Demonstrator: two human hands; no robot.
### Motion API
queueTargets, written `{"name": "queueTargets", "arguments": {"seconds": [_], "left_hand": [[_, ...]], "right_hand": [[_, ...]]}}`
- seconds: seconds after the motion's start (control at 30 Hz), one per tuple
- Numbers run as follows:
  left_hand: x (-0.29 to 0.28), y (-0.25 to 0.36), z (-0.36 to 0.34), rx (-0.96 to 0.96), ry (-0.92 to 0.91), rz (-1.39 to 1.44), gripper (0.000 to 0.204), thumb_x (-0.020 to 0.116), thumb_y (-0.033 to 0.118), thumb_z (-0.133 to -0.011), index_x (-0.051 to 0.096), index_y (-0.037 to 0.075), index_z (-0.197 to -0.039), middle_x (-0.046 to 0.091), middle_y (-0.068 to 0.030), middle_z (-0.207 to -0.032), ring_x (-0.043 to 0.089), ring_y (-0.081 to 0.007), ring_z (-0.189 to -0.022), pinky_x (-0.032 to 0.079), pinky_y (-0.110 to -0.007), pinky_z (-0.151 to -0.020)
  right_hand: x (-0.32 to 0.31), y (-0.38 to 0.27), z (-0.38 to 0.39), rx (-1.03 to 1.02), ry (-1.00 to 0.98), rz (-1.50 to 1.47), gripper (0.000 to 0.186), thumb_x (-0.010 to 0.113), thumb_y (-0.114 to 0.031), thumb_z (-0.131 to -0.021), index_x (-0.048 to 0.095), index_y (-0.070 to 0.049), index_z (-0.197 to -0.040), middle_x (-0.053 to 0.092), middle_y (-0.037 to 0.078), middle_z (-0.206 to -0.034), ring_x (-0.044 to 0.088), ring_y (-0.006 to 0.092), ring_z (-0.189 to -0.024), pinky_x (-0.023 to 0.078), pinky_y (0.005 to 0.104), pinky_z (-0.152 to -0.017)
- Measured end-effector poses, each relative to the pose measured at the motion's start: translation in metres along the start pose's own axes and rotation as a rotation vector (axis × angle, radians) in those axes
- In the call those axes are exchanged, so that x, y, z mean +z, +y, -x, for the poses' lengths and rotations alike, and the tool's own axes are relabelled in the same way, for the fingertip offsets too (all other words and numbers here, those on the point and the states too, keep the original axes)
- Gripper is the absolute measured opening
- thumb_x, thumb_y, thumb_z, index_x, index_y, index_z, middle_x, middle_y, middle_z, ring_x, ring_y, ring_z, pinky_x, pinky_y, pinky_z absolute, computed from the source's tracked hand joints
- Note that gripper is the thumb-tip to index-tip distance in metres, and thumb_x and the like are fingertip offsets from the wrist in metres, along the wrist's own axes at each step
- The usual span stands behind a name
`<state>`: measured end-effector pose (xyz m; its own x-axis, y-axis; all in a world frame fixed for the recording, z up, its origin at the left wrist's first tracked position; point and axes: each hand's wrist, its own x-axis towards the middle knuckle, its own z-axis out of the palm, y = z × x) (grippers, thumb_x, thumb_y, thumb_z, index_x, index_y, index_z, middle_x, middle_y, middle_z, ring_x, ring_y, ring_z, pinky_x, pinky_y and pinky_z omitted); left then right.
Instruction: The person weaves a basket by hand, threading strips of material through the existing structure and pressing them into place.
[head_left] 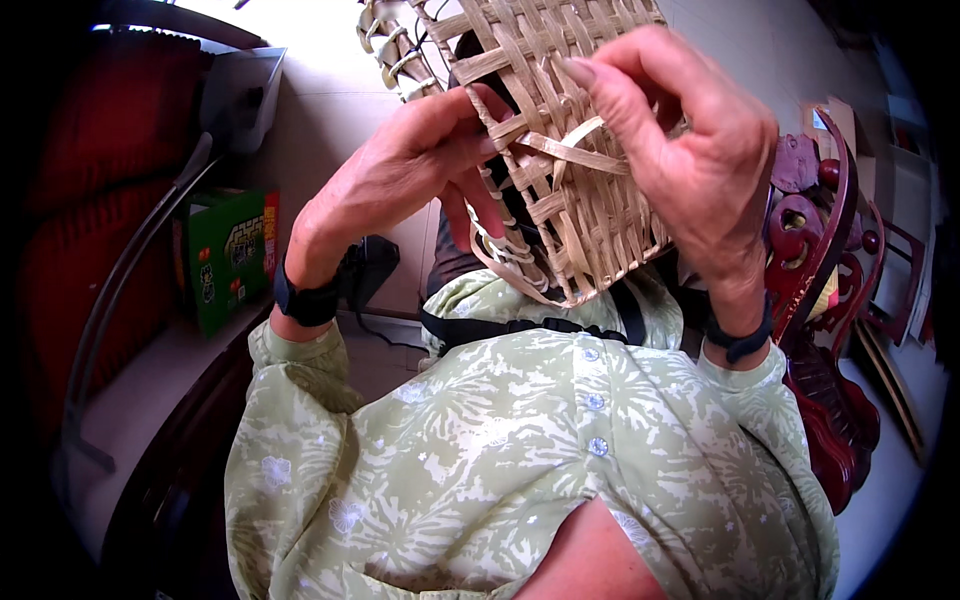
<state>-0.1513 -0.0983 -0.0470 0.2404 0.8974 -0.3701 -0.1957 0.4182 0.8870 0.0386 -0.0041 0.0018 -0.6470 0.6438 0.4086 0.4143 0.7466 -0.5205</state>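
Note:
A tan woven basket (600, 215) made of flat strips is tilted upright above my lap. My left hand (410, 165) is closed on its left edge, with thumb and index finger at the rim and the other fingers hanging loosely below. A loose flat strip (575, 152) arches off the weave and runs under my right hand (700, 135). That hand is bent over the basket's right side, thumb and index finger drawn together in a pinch on the strip; the pinched part is hidden. A second, paler strip end crosses beneath the arch.
Carved dark red wooden furniture (820, 260) stands close on the right. To the left are a green box (225, 260), red cushions (110, 220) and a curved dark metal frame (130, 265). A black strap (480, 330) crosses my waist. Pale tiles (330, 130) cover the floor.

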Motion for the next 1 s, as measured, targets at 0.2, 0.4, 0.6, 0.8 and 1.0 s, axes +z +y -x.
{"name": "queueTargets", "arguments": {"seconds": [0.2,0.4,0.6,0.8,1.0], "left_hand": [[0.008,-0.027,-0.001,0.194,0.17,-0.218,0.021,0.045,0.001,-0.095,0.048,-0.003,-0.115,0.065,-0.0101,-0.084,0.07,-0.02,-0.061,0.056,-0.03,-0.05],[0.041,-0.039,-0.001,0.323,0.516,-0.324,0.018,0.044,-0.002,-0.095,0.048,-0.001,-0.113,0.062,-0.0111,-0.076,0.066,-0.0169,-0.053,0.051,-0.028,-0.045],[0.061,-0.033,-0.006,0.287,0.688,-0.277,0.016,0.04,-0.004,-0.096,0.045,0.001,-0.11,0.059,-0.0118,-0.072,0.063,-0.0185,-0.051,0.049,-0.031,-0.044],[0.071,-0.044,-0.016,0.357,0.837,-0.402,0.014,0.043,-0.003,-0.095,0.045,-0.001,-0.108,0.056,-0.0126,-0.066,0.061,-0.0229,-0.052,0.049,-0.035,-0.047],[0.073,-0.036,-0.016,0.313,0.803,-0.397,0.013,0.044,-0.005,-0.091,0.045,-0.002,-0.104,0.056,-0.0151,-0.066,0.061,-0.0282,-0.055,0.048,-0.04,-0.051]], "right_hand": [[0.027,0.009,-0.002,-0.131,-0.101,-0.004,0.01,0.072,-0.014,-0.085,0.068,-0.006,-0.09,0.063,0.004,-0.077,0.062,0.0135,-0.065,0.047,0.029,-0.056],[0.033,0.015,0.011,-0.095,-0.024,-0.12,0.018,0.073,-0.009,-0.083,0.071,-0.011,-0.1,0.059,0.004,-0.075,0.059,0.0169,-0.061,0.047,0.0292,-0.055],[0.022,0.018,0.002,-0.236,-0.2,-0.03,0.022,0.074,-0.011,-0.081,0.071,-0.012,-0.104,0.055,0.005,-0.078,0.061,0.0189,-0.065,0.049,0.0314,-0.058],[0.016,0.008,-0.011,-0.275,-0.304,0.014,0.02,0.071,-0.015,-0.083,0.068,-0.011,-0.102,0.056,0.005,-0.086,0.063,0.0238,-0.073,0.05,0.0341,-0.063],[0.0,0.014,-0.022,-0.33,-0.488,0.08,0.016,0.069,-0.014,-0.084,0.062,-0.012,-0.098,0.055,0.006,-0.088,0.062,0.0278,-0.074,0.049,0.0385,-0.064]]}}
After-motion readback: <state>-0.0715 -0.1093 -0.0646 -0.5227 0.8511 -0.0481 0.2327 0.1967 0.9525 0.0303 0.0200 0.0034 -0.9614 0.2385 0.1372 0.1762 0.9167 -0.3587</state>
